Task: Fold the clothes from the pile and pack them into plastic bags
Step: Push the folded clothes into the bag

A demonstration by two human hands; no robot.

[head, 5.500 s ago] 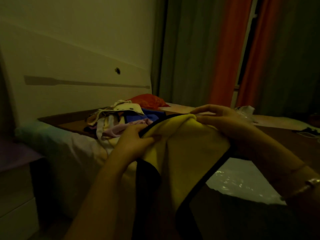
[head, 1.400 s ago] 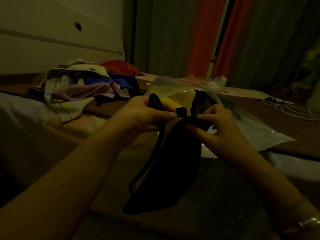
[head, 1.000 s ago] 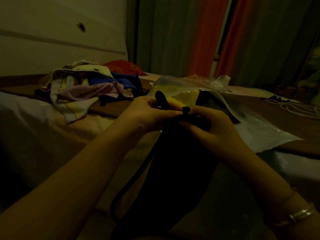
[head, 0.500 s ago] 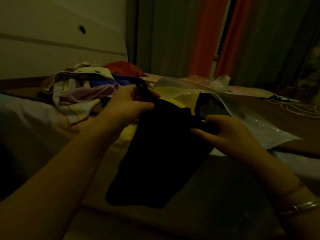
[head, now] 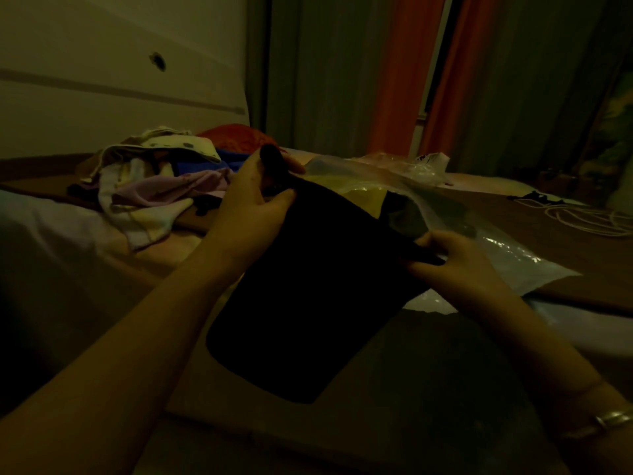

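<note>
Black cloth fills the middle of the view: a dark garment [head: 308, 296] is stretched between both hands above the near part of the bed [head: 445, 389], its lower edge hanging in a rounded corner toward the camera. The left hand [head: 255, 207] grips the upper left corner, fingers curled round a bunched bit of the fabric that pokes up above the thumb. The right hand [head: 452, 265] pinches the upper right edge between thumb and fingers, just at the mouth of the plastic bag [head: 507, 258].

That bag lies flat on the bed behind the garment, clear and glossy, with a yellow piece [head: 363, 197] showing inside it (how much of the black cloth reaches into the bag cannot be told in this dim light). Its far right corner ends on the brown cover, and beyond it the surface runs bare up to a white cord [head: 582, 217] coiled near the right edge.

To the left, behind the left hand, sits the pile of clothes [head: 161, 180] — cream, lilac, blue and red pieces heaped against the headboard [head: 102, 80]. Between the pile and the bed's near edge there is a strip of open cover. Orange curtains [head: 394, 73] hang at the back — well apart from everything on the bed.
</note>
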